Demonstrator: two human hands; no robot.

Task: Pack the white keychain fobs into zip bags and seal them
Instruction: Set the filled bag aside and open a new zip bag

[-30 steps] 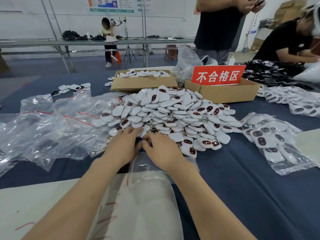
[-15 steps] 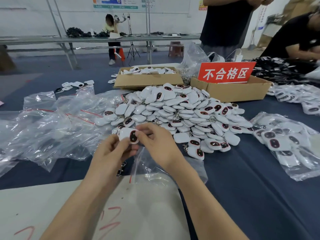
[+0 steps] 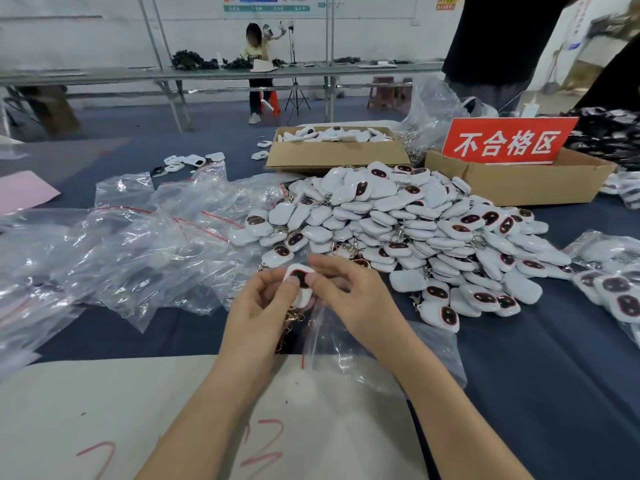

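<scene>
Head view: the left hand (image 3: 256,306) and right hand (image 3: 349,296) both pinch one small white rounded plastic keychain fob with a dark oval face (image 3: 300,285), thumbs on top and fingers curled behind. It is held just above the clear plastic zip bag (image 3: 363,351), which lies before the heap of loose fobs (image 3: 398,220). Best, I judge, to free the right hand to spread the bag's mouth, then feed the dangling metal clasp (image 3: 294,317) in first.

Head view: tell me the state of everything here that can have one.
held fob: off the table, not bagged.
left hand: fingers pinch the held fob.
right hand: fingers pinch the held fob.
zip bag: under the hands, empty.
fob pile: loose, unbagged.
spare bags: empty, heaped.
cardboard box: open, holds fobs.
filled bag: fobs inside.
</scene>
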